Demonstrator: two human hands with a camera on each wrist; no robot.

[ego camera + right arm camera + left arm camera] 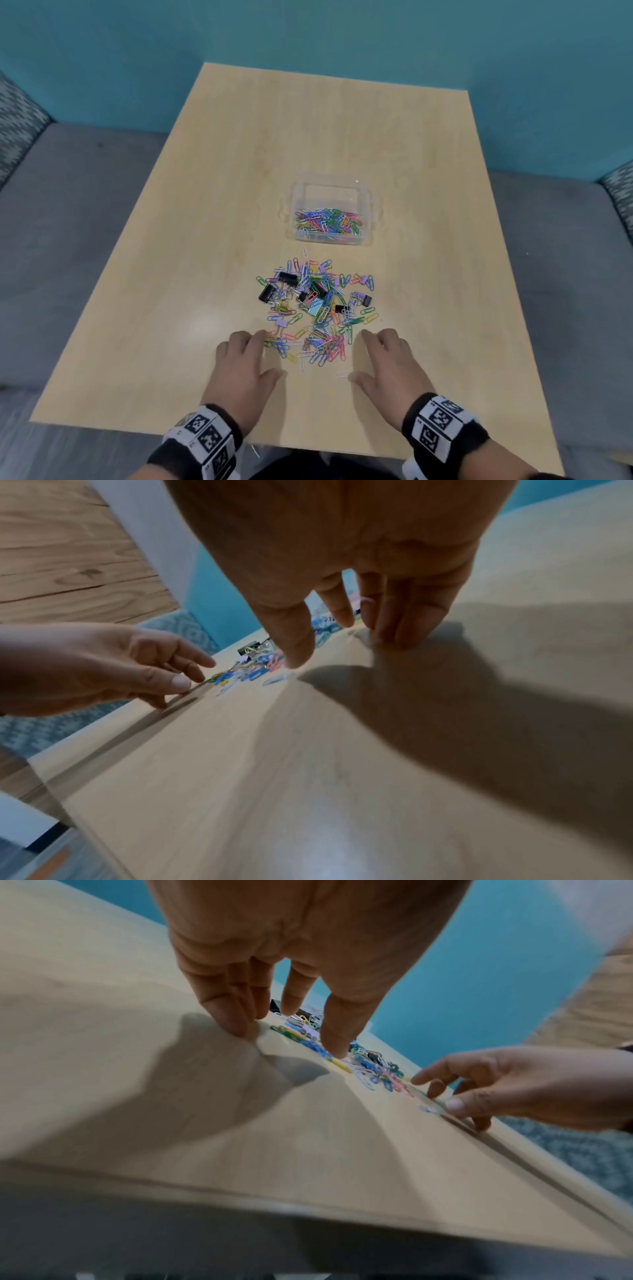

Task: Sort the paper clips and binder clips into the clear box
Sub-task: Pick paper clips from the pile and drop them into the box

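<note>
Now both grips, left hand and right hand, rest loose-fingered, holding nothing, flanking the near edge of the scattered pile of colourful paper clips and black binder clips on the pale wooden table.

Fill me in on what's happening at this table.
A person is sorting clips. The clear box already holds colourful paper clips in its near part. A mixed pile of paper clips and black binder clips remains on the table. The left hand and right hand flank its near edge, holding nothing.
</note>
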